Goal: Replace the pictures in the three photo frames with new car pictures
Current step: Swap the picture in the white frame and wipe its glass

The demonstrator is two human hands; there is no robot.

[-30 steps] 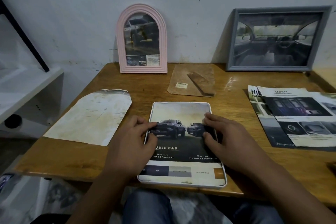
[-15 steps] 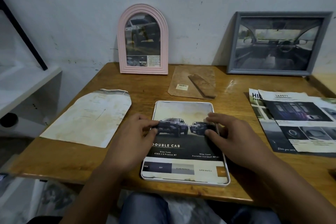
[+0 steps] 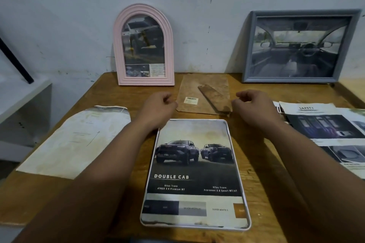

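Observation:
A white rounded frame lies flat near the table's front edge with a "Double Cab" car picture laid in it. Behind it lies the brown backing board with its stand flap. My left hand hovers at the board's left edge, fingers loosely curled, holding nothing. My right hand hovers at the board's right edge, also loosely curled and empty. A pink arched frame and a grey rectangular frame lean on the wall, each with a car picture.
A pale arched sheet of paper lies at the left of the wooden table. Car brochure pages lie at the right. A white shelf stands to the left of the table.
Both hands have lifted off the car picture in the white frame and moved back to either side of the brown backing board. The view has shifted closer.

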